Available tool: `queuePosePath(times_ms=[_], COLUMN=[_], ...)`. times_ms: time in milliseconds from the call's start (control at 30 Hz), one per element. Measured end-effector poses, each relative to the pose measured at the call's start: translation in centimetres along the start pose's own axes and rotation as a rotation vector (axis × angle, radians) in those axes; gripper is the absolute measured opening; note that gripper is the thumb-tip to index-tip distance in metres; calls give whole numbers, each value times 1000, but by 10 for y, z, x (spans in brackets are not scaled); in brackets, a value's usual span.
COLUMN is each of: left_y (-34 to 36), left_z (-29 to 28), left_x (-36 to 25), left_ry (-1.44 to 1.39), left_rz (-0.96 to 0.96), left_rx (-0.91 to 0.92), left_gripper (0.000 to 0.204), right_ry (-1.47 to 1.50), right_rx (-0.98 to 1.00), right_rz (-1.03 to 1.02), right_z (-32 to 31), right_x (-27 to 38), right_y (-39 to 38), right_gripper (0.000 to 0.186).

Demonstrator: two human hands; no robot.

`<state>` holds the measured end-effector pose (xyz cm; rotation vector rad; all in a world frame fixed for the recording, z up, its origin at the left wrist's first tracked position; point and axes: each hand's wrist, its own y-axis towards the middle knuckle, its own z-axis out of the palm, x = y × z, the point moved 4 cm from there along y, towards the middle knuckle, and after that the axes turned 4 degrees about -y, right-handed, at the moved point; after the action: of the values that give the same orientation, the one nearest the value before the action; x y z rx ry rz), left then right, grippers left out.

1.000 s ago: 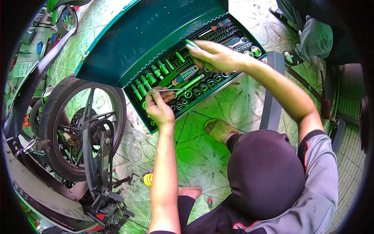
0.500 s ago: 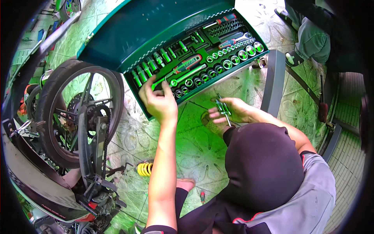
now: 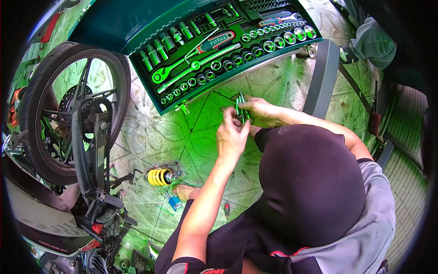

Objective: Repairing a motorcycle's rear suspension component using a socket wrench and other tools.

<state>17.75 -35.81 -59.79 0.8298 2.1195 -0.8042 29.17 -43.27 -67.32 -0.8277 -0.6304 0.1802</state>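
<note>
The pale tiled floor [image 3: 187, 141] spreads under everything. On the left stands a motorcycle [image 3: 50, 223], its spoked wheel [image 3: 121, 91] near the open tool case [image 3: 146, 86], a dark green box lying on the floor with its lid [image 3: 132, 20] raised on the far side. At the upper right is another person's trouser leg [image 3: 374, 43], and below it a grey metal beam [image 3: 323, 77] runs close to the case's right end.

Inside the case, a long chrome bar [image 3: 212, 58] lies beside a ratchet [image 3: 218, 42] with a red-and-black handle. The left hand [image 3: 232, 137] and right hand [image 3: 262, 112] meet in front of the case, above the floor. A yellow coil spring [image 3: 159, 176] rests on the floor between the wheel and the left forearm [image 3: 203, 210].

The cluster of slim metal rods [image 3: 242, 107] is between the two hands: the left fingers pinch its near end, and the right fingers, partly hidden, close around it. Smaller still are a red-and-black screwdriver [image 3: 226, 209] and a blue key holder [image 3: 173, 201], both on the floor, then the round sockets [image 3: 279, 42] lined up in the case.
</note>
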Motion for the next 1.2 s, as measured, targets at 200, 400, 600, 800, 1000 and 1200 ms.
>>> queuePosePath(times_ms=[200, 400, 600, 800, 1000, 1200], left_y=[-2, -41, -102, -147, -203, -247], left_z=[1, -47, -156, -263, -314, -360], left_x=[11, 11, 7, -77, -130, -110], left_ry=[-182, -378, -817, -779, -610, -919], left_rz=[-130, -261, -548, -373, -149, 163], left_rx=[48, 258, 388, 115, -183, -448], left_gripper=[42, 34, 27, 20, 26, 31], right_ry=[-74, -136, -786, -1618, -1948, -1886], right_rx=[50, 151, 608, 927, 867, 461], right_rz=[6, -88, 223, -100, -511, -926], right_z=[-2, 26, 84, 237, 387, 445], right_x=[-16, 17, 49, 137, 132, 92], right_y=[12, -21, -54, -128, -242, -286], right_gripper=[40, 32, 28, 33, 31, 31])
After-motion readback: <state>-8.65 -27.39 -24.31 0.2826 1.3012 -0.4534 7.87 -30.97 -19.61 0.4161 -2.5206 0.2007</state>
